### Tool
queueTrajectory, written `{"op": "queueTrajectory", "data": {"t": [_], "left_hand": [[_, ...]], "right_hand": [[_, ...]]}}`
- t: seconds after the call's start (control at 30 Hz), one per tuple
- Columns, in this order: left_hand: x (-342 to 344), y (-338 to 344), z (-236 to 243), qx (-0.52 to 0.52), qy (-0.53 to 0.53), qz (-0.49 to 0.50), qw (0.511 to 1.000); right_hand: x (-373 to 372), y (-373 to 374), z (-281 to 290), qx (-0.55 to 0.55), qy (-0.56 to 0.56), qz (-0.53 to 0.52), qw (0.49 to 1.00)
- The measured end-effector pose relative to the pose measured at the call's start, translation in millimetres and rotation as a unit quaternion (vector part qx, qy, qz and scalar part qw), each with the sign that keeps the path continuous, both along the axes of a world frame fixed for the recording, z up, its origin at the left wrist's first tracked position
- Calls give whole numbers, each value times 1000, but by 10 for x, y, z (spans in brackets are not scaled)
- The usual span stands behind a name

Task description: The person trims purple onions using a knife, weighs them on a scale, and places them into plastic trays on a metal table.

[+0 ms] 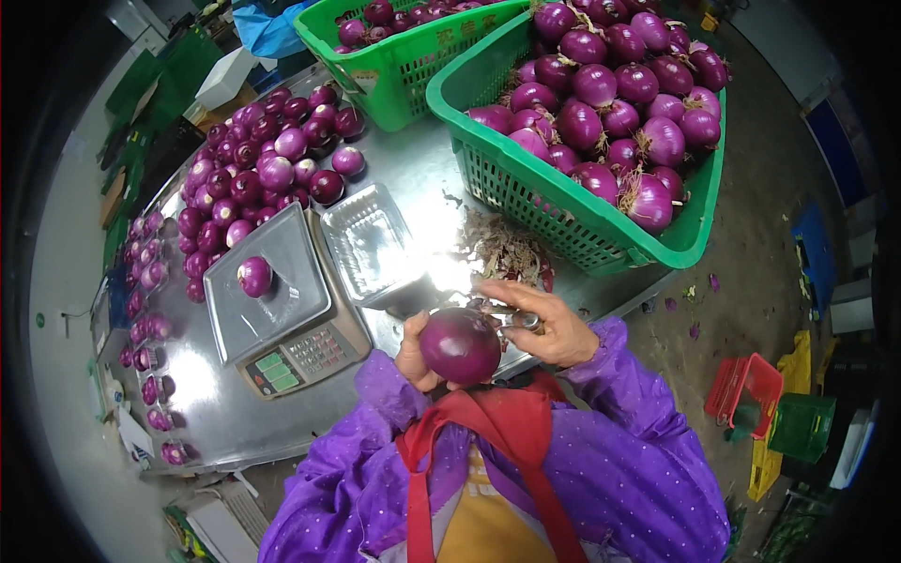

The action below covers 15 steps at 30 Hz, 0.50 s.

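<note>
A large, smooth red onion (460, 347) is held in front of my chest by my left hand (413, 355), whose fingers curl around its left side and underside. At the onion's upper right, my right hand (561, 334) is closed on a metal-handled tool (526, 322) with a rounded butt. Its working end is hidden by the fingers and the onion. Just beyond my hands, dry onion skins and root trimmings (507, 251) lie heaped on the metal table (394, 155). Left of my hands, a single red onion (254, 277) rests on the pan of a digital scale (314, 352).
A clear plastic tray (371, 239) sits beside the scale. Many cleaned onions (249, 188) are piled at the far left, with packed trays (150, 385) along the left edge. A green basket (563, 202) of untrimmed onions stands ahead right, another green basket (394, 80) behind it.
</note>
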<state>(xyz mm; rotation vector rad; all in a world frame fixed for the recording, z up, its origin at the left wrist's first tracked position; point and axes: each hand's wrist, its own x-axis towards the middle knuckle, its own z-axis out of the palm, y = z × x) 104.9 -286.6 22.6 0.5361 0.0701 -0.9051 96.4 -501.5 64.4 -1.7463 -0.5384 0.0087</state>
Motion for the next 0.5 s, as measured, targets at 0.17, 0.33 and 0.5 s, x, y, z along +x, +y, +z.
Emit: {"op": "queueTrajectory", "data": {"t": [0.17,0.33,0.5], "left_hand": [[-87,202,-22,152,-76,-10,985],[-86,388,187,370,-214,-285,858],[-260,406,501,514,-430,-272,690]], "right_hand": [[6,108,171,-147,-10,57,987],[-367,198,-315,-197,94,115,969],[-424,302,-191,-67,364,130,920]]}}
